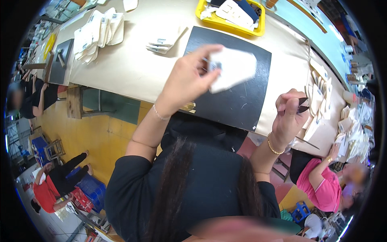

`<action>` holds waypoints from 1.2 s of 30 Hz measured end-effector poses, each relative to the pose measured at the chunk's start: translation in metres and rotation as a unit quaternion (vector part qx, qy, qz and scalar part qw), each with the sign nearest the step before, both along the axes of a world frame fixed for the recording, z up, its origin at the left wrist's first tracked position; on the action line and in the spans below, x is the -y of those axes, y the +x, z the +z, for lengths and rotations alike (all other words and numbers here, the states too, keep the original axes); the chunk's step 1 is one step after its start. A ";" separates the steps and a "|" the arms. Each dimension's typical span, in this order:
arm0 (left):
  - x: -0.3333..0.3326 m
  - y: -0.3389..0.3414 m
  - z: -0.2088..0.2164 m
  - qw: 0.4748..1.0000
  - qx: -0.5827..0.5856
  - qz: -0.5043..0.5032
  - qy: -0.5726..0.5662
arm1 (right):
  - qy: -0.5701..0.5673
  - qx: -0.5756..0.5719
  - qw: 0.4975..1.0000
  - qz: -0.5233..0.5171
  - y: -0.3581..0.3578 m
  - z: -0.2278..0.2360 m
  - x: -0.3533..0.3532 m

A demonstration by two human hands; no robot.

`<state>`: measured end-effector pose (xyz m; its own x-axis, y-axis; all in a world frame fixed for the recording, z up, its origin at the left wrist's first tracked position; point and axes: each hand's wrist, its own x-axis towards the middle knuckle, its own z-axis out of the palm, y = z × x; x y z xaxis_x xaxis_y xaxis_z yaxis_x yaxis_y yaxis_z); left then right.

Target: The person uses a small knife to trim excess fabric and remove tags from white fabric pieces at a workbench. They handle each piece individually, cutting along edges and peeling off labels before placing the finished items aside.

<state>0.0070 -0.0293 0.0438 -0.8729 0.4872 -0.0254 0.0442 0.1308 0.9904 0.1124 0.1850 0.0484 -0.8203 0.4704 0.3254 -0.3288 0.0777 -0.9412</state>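
Observation:
My left hand pinches a flat white fabric piece by its left edge, above a black mat on the table. Motion blurs the piece; a small dark mark shows close to my fingertips. Off the mat's right side, my right hand is closed around small thread snips, whose two dark pointed blades stick out to the right, apart from each other. My palm hides their handle. Beyond my left hand lies a small stack of similar cream pieces.
More cream pieces are fanned out at the far left, and another long pile lies at the right. A yellow bin with fabric stands behind the mat. A person in pink works at the right; others are at the left.

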 end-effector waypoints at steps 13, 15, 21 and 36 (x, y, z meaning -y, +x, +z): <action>0.110 -0.151 -0.124 0.855 -0.124 0.302 -0.404 | 0.005 0.145 0.989 -0.016 0.008 -0.025 0.000; 0.122 -0.173 -0.128 0.909 -0.095 0.248 -0.320 | 0.058 0.200 0.978 -0.016 0.005 -0.030 0.000; 0.128 -0.204 -0.125 0.926 0.119 0.083 -0.347 | 0.287 0.235 0.926 -0.066 -0.004 -0.067 0.002; 0.051 -0.134 -0.092 0.954 -0.054 0.027 -0.295 | 0.464 0.290 0.828 -0.122 -0.007 -0.118 0.004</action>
<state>-0.1274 -0.0808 -0.0482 -0.9094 0.3701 -0.1897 0.1188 0.6683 0.7344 0.1058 0.1813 -0.0692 -0.8829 0.4125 0.2244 0.2891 0.8540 -0.4326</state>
